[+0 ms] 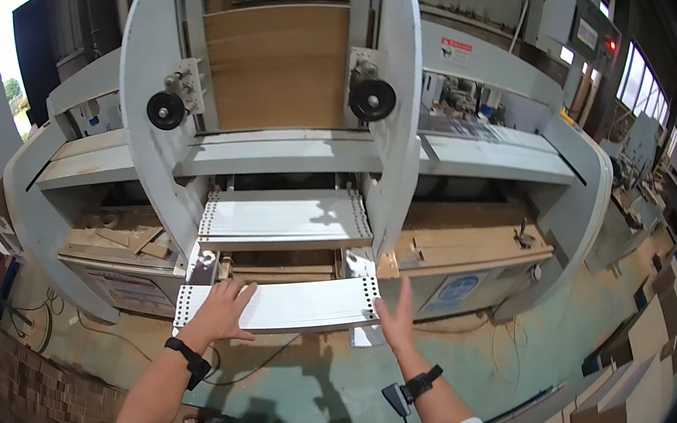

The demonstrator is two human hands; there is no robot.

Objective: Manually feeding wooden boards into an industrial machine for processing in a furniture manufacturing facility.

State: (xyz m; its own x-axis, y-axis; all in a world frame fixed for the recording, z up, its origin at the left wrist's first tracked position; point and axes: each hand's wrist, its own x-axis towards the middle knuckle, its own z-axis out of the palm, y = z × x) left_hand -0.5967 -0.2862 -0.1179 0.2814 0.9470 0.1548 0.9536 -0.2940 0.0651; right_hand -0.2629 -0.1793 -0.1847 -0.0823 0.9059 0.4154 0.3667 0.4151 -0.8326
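A long white board (304, 305), with rows of dark holes at both ends, lies crosswise in front of the machine. My left hand (222, 309) is over its left part, fingers on the top face and thumb along the near edge. At the right end my right hand (399, 322) has its fingers stretched upward, its thumb against or close to the board's end. Just beyond, a white board or stack of boards (285, 220) with the same end holes rests between the machine's two upright plates. Whatever supports the nearer board is mostly hidden beneath it.
A large grey machine (497, 158) spans the view, its upright plates carrying black handwheels (372, 99). A brown panel (276, 69) stands between them. Wood pieces lie stacked at the lower right (621, 416) and lower left (13, 373). Cables (113, 337) cross the green floor.
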